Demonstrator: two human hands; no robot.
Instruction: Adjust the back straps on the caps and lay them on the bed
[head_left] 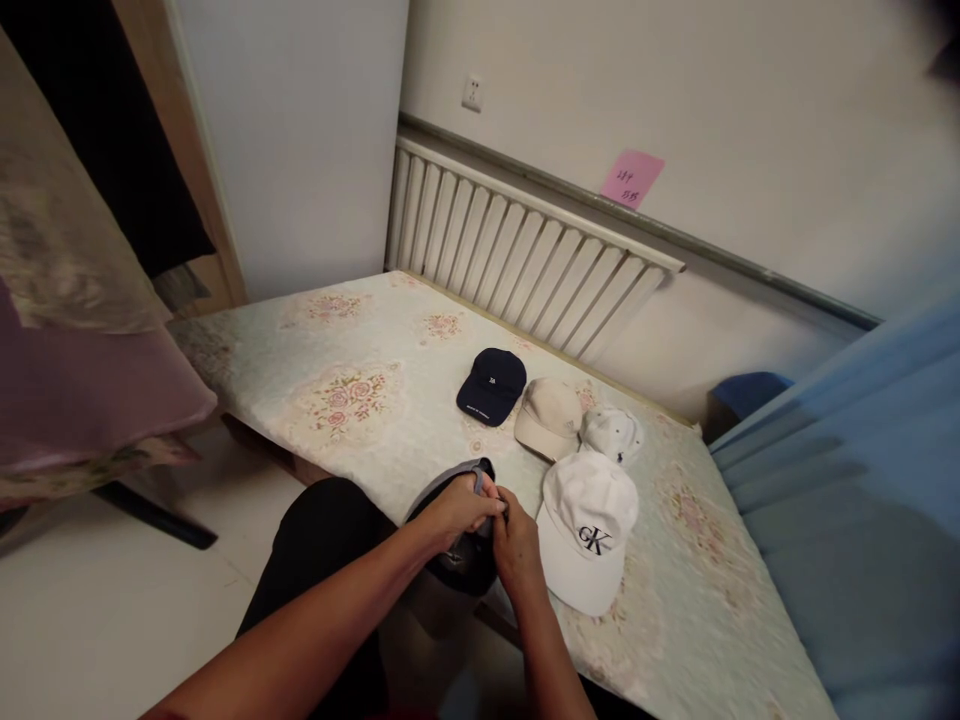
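While left hand (466, 506) and right hand (517, 545) pinch closed on the round black fabric cap (469, 575), it's left of the black-lettered white fabric cap (589, 525). Brace one side, work the other gently.

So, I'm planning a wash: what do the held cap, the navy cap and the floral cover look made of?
Held cap: probably cloth, dull; its dark surface shows little shine.
Navy cap: likely cotton cloth; matte, no glare on its crown.
Floral cover: fabric or vinyl, smooth; slight wrinkles show, weave unclear.
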